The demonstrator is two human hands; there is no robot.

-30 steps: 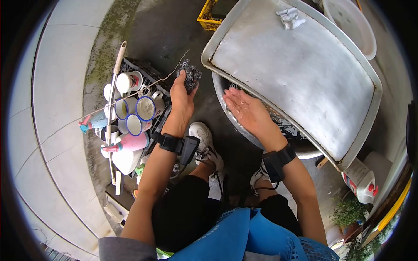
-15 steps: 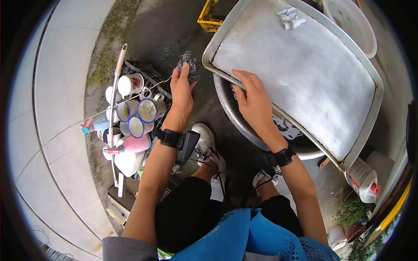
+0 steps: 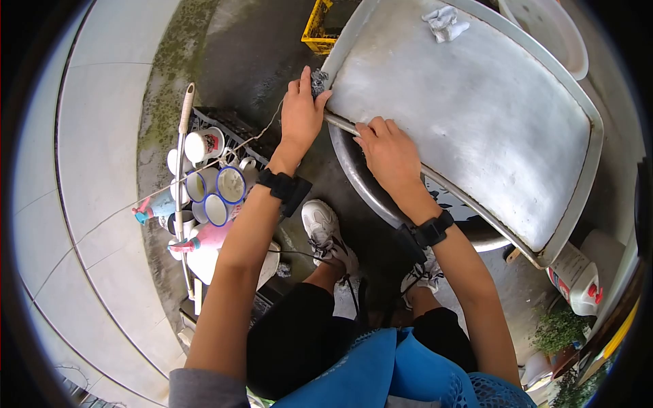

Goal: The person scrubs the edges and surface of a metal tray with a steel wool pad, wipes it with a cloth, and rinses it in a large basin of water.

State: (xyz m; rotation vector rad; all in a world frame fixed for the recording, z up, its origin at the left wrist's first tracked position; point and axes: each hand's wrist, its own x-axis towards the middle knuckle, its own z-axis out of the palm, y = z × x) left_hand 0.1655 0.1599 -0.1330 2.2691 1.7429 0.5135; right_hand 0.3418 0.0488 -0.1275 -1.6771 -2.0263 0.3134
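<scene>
My left hand (image 3: 300, 112) is closed on a wad of steel wool (image 3: 318, 81) and holds it against the outer left corner of a large metal tray (image 3: 469, 102). The fingers partly hide the wad. My right hand (image 3: 391, 156) grips the tray's near rim, fingers over the edge. Beneath the tray stands a round metal basin (image 3: 350, 166), with dark liquid and pale foam showing in the gap. On the tray's far part lies a crumpled whitish cloth (image 3: 445, 24).
At left, a dark crate (image 3: 231, 129) holds several enamel mugs (image 3: 231, 185) and a pink spray bottle (image 3: 214, 233). A long-handled pole (image 3: 185, 129) lies across it. A yellow crate (image 3: 316, 30) sits beyond; a white jug (image 3: 578, 282) stands at right.
My left hand has moved right with the steel wool, from beside the tray to its corner. My right hand has shifted slightly left along the rim.
</scene>
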